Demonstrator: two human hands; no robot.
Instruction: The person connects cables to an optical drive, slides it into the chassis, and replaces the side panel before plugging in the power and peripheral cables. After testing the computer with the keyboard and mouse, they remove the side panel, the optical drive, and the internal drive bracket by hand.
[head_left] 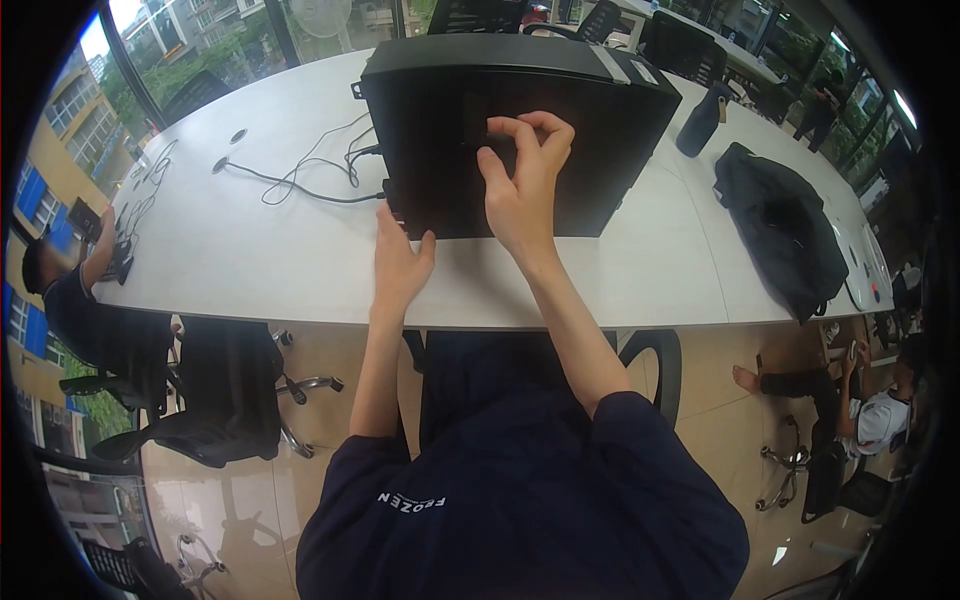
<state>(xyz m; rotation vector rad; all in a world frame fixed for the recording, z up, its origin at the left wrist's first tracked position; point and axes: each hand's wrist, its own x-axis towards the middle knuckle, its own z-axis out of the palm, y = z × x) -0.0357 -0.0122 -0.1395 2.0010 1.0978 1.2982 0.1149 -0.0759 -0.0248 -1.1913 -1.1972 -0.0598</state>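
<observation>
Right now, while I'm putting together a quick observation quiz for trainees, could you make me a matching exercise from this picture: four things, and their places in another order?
Things
1. right hand
2. left hand
3. bottle
4. cables

Places
A. at the lower left corner of the black case
B. lying on the table, left of the case
C. raised in front of the case's broad side
D. right of the case

Right pairs: 1-C, 2-A, 3-D, 4-B

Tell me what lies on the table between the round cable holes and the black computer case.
Loosely strewn cables lie between the cable holes and the computer case; the head view shows this.
</observation>
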